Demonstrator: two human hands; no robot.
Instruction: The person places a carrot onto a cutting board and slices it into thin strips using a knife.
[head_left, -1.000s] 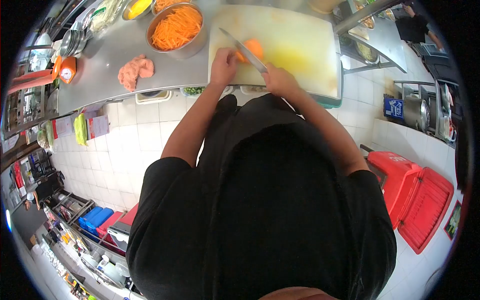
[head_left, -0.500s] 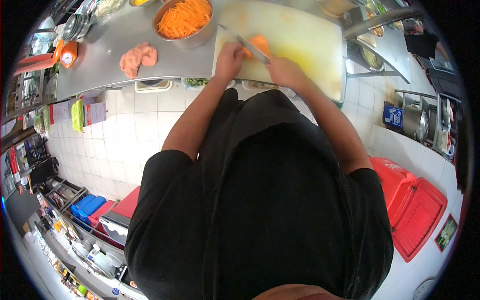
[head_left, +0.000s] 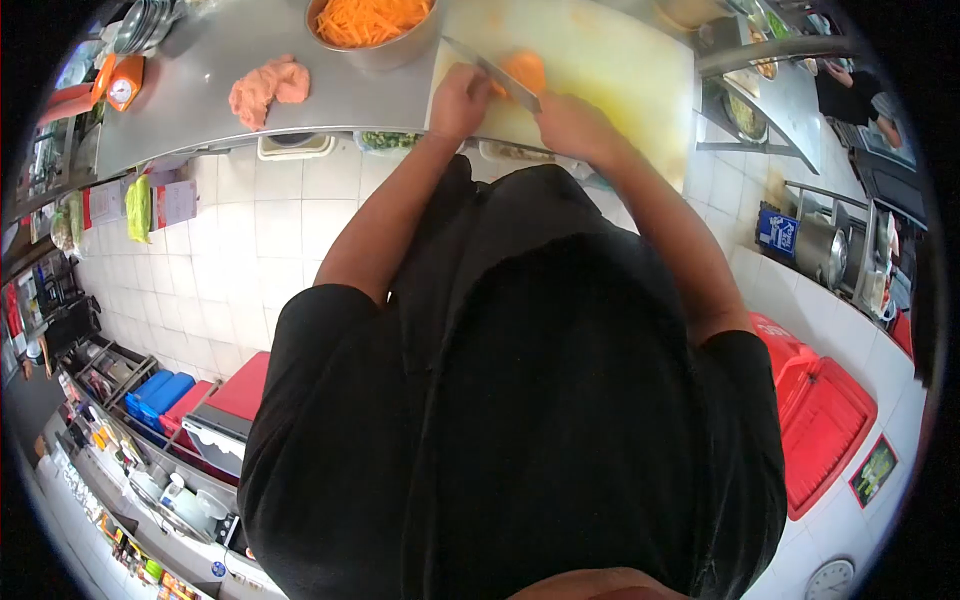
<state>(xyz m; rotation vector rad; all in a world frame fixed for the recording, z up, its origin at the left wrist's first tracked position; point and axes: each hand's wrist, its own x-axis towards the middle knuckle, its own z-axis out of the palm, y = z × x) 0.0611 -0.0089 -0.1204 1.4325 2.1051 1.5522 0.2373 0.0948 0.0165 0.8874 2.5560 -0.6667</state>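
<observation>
My right hand point(head_left: 575, 126) is wrapped round the handle of a knife point(head_left: 497, 75), whose blade points up and left over a white cutting board point(head_left: 620, 60). Beside the blade lies an orange piece of food point(head_left: 524, 72), and a smaller orange bit shows on the near side of the blade. With its fingers curled, my left hand point(head_left: 461, 101) rests at the board's left part, against that smaller orange bit. Its fingertips are partly hidden, so its hold is not clear.
A metal bowl of orange shreds point(head_left: 372, 22) stands left of the board. Further left are a crumpled pink cloth point(head_left: 269, 90) and an orange scale point(head_left: 123, 84). Containers of food show under the counter edge. A red bin point(head_left: 820, 430) is at the right; another person point(head_left: 850, 95) is at upper right.
The whole view has shifted, so the counter and bowl sit higher in the frame. Both hands stay by the knife and the orange piece, with little change between them.
</observation>
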